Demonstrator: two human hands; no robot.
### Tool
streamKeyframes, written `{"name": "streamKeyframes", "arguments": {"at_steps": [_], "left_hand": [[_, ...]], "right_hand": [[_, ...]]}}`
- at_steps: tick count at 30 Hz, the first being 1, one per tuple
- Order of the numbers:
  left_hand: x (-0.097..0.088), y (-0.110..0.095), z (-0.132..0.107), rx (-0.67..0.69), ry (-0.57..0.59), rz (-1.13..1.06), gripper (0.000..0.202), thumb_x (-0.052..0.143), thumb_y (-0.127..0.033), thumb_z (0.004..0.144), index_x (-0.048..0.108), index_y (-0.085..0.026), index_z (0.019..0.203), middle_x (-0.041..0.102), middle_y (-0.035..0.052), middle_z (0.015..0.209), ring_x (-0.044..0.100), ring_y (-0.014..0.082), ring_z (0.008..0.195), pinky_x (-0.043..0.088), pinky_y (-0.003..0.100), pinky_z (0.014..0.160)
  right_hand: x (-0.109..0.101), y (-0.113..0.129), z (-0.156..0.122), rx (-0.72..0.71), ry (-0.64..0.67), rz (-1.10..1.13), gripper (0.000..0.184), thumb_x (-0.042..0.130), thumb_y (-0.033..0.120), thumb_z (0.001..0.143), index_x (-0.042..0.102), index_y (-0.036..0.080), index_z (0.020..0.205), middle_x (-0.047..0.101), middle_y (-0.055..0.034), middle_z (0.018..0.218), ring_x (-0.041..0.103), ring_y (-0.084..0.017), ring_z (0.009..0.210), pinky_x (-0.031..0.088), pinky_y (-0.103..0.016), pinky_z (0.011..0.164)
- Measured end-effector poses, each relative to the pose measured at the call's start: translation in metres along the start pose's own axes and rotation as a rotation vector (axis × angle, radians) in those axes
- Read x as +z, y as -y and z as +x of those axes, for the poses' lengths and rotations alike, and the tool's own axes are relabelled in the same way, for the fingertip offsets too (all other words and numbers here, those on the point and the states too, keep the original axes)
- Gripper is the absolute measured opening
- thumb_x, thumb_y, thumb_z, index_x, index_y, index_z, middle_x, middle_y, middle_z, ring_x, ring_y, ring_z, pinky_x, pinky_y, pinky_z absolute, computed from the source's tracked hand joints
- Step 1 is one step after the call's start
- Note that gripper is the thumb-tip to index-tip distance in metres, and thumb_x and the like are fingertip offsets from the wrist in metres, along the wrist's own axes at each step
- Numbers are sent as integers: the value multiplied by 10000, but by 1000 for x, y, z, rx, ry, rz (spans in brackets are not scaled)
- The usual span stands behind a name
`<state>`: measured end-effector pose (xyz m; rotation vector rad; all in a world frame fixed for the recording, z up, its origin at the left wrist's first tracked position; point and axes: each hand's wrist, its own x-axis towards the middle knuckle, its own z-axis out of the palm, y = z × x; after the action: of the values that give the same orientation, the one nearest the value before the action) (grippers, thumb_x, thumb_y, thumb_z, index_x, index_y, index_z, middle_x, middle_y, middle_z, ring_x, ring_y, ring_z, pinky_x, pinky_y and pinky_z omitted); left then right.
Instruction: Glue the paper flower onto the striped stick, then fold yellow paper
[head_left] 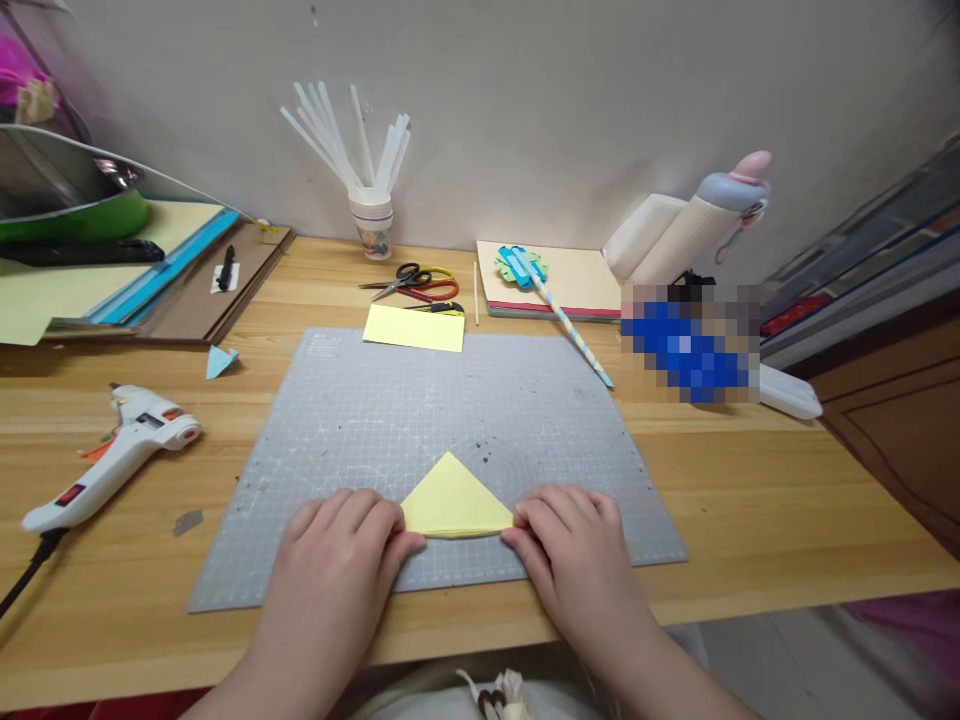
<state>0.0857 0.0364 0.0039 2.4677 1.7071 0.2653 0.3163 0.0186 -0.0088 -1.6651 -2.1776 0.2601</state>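
Observation:
A yellow paper folded into a triangle (452, 496) lies on the grey cutting mat (420, 420) near its front edge, apex pointing away from me. My left hand (341, 550) pinches the triangle's left corner with curled fingers. My right hand (570, 545) pinches its right corner the same way. Both hands rest on the mat and press along the folded bottom edge.
A white glue gun (112, 455) lies at the left. Another yellow paper (415, 328), scissors (411, 282) and a cup of glue sticks (371, 225) sit behind the mat. A striped blue stick (570, 330), notebooks (559, 285), a bottle (694, 225) and stacked boards (112, 270) line the back.

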Motion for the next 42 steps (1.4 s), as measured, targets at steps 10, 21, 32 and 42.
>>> {"name": "streamKeyframes", "arguments": {"at_steps": [10,21,32,42], "left_hand": [[-10,0,20,-3,99,63,227,553,-400,850,612,-228,714,590,13,781,501,238,833,286,381,739],[-22,0,39,120,161,33,191,644,-338,779,620,-221,630,628,7,713,494,226,799,263,372,693],[-6,-23,25,297,94,-50,164,488,-146,865,550,-214,729,601,-4,772,493,203,819,285,356,713],[3,-21,18,392,-19,53,141,489,-118,869,577,-196,791,595,9,808,511,205,907,294,360,750]], "right_hand": [[-13,0,25,58,252,-69,154,576,219,866,566,199,714,580,-13,772,518,-195,768,315,-320,675],[-20,2,40,5,330,-178,162,655,249,816,600,202,672,595,-19,727,543,-193,709,325,-312,639],[-25,3,46,40,395,-133,141,634,257,835,622,201,706,609,-31,775,539,-194,738,344,-310,660],[-22,0,38,60,322,-8,151,630,238,831,576,200,696,601,-8,761,534,-187,764,336,-340,737]]}}
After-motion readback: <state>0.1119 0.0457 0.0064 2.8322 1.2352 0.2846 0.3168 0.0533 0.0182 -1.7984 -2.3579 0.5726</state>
